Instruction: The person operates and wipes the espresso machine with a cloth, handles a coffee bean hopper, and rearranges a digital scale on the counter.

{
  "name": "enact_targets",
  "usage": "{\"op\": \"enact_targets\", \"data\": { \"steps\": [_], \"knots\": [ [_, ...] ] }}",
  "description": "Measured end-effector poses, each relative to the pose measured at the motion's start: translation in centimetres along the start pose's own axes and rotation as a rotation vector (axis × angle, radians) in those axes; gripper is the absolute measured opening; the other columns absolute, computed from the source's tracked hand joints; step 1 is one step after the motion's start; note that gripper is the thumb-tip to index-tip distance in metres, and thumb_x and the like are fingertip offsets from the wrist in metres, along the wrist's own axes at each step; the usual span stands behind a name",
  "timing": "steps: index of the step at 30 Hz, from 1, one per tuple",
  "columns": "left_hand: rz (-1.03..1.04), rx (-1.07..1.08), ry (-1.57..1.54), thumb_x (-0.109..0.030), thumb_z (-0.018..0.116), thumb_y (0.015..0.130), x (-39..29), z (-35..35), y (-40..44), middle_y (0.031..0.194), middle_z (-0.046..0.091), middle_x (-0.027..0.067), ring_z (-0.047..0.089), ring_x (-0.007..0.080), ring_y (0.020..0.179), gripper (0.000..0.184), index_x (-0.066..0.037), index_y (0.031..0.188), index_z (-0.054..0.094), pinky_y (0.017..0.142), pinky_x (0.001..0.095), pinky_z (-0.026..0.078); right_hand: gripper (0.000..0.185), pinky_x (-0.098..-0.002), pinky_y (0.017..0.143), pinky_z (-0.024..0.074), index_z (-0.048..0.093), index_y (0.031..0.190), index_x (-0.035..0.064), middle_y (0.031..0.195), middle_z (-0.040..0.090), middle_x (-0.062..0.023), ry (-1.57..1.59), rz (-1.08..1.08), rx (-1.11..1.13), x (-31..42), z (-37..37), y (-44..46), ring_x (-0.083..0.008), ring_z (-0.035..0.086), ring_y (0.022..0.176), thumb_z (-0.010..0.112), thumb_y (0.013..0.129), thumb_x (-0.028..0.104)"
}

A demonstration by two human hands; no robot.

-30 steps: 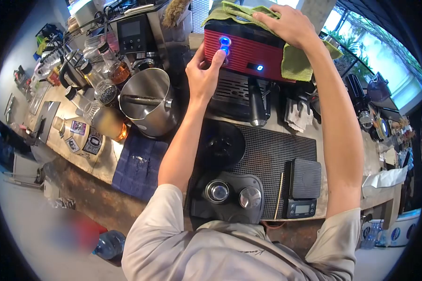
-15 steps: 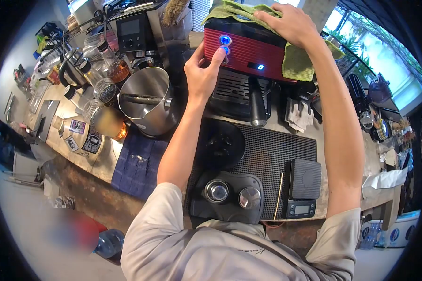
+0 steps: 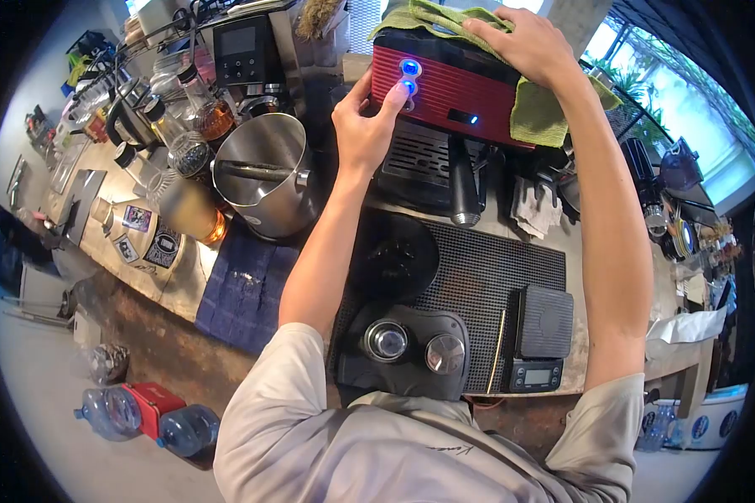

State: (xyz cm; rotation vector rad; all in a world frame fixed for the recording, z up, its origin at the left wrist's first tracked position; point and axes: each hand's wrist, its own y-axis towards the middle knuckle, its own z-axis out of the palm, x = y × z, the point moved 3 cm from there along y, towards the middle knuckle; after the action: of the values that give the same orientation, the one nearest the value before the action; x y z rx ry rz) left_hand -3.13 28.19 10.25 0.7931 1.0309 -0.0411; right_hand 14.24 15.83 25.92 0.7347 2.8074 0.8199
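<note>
A red-fronted espresso machine stands at the far side of the counter, with blue-lit buttons and a small lit display. My left hand grips its left edge, the thumb on the lower lit button and the fingers curled around the side. A green cloth drapes over the machine's top and right side. On it rests my right hand, fingers stretched out and lying over the top. Below the front panel a black-handled portafilter is locked in the machine, above the slotted drip tray.
Left of the machine stands a steel knock box with a bar across it, near glass bottles and a blue cloth. A black tamping stand and a digital scale lie on the rubber mat nearest me.
The lit display has changed from a 0 to a thin upright stroke. Both hands stay in place on the machine and cloth; the view has shifted slightly.
</note>
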Motion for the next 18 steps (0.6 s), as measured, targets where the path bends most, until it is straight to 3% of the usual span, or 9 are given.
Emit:
{"op": "enact_targets", "data": {
  "steps": [18],
  "knots": [
    [0.039, -0.012, 0.033, -0.027, 0.068, 0.085, -0.3, -0.09, 0.04, 0.1, 0.071, 0.0135, 0.064, 0.0153, 0.091, 0.049, 0.006, 0.12, 0.062, 0.087, 0.0294, 0.048, 0.081, -0.0446, 0.1, 0.0437, 0.061, 0.125, 0.0024, 0.12, 0.063, -0.0227, -0.003, 0.007, -0.036, -0.07, 0.05, -0.08, -0.0379, 0.059, 0.114, 0.052, 0.082, 0.071]
  ]
}}
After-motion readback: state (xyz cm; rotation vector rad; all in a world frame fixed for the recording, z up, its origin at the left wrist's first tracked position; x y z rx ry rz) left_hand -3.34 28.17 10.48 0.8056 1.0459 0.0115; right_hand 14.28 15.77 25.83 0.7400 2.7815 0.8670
